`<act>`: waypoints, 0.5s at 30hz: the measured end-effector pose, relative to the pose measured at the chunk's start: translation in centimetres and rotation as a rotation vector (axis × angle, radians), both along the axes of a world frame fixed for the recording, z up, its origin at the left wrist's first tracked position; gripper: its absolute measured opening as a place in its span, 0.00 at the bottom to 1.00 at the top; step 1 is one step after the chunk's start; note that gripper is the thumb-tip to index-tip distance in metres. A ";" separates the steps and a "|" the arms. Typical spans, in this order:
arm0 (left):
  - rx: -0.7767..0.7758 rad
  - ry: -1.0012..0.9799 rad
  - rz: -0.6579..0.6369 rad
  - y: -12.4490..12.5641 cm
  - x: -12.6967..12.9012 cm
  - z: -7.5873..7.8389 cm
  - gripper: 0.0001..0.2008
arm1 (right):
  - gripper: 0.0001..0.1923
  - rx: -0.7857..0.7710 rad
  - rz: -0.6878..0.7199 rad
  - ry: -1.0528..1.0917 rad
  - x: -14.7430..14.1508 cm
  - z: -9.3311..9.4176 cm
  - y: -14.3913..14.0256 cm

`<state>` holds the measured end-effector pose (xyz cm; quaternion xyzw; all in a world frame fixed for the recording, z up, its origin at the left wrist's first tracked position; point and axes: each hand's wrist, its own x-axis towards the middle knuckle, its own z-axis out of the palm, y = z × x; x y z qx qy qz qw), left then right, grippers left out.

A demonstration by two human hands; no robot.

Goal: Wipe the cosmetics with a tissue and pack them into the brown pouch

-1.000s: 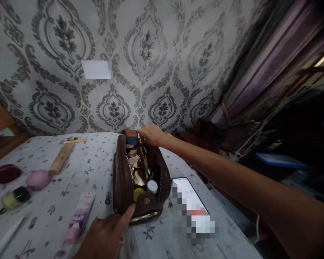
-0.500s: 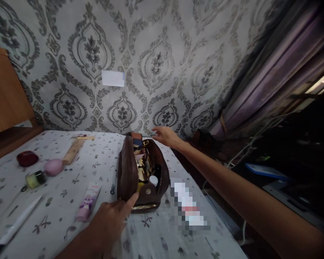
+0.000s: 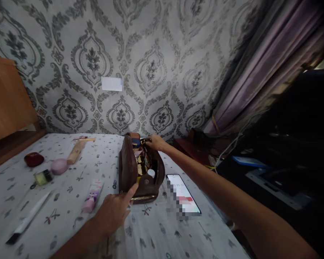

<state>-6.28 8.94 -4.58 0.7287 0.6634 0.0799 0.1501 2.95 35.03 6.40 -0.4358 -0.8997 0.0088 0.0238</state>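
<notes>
A brown makeup bag (image 3: pixel 126 167) stands unzipped on the patterned cloth, with gold-coloured packets (image 3: pixel 140 165), a white round cap (image 3: pixel 151 173) and a dark blue item (image 3: pixel 136 142) inside. My left hand (image 3: pixel 113 210) is at its near end, index finger stretched onto the front flap (image 3: pixel 146 182) and thumb apart below. At the far right corner, my right hand (image 3: pixel 155 142) has its fingers closed on the bag's rim near the gold zip end. Its fingertips are partly hidden.
Left of the bag lie a pink-capped tube (image 3: pixel 92 198), a white brush (image 3: pixel 29 217), a small jar (image 3: pixel 43 177), a pink round case (image 3: pixel 59 166), a dark red case (image 3: pixel 34 159) and a beige tube (image 3: pixel 76 151). A lit phone (image 3: pixel 185 194) lies right, near the cloth's edge.
My right hand has come down and left from beyond the bag onto its far rim, and its fingers have closed there. My left index finger stays on the flap. The view has shifted slightly.
</notes>
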 end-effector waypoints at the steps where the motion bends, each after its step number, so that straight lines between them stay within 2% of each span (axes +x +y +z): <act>1: 0.000 0.000 0.006 0.0 0.0 -0.1 0.40 | 0.15 0.000 -0.006 -0.001 0.0 0.1 0.0; 8: 0.003 -0.007 -0.008 0.3 -0.1 -0.8 0.40 | 0.17 0.004 -0.064 0.001 -0.7 0.0 -0.1; 15: 0.019 -0.013 -0.015 0.2 -0.2 -0.9 0.41 | 0.17 -0.007 -0.041 0.024 -0.6 -0.2 -0.1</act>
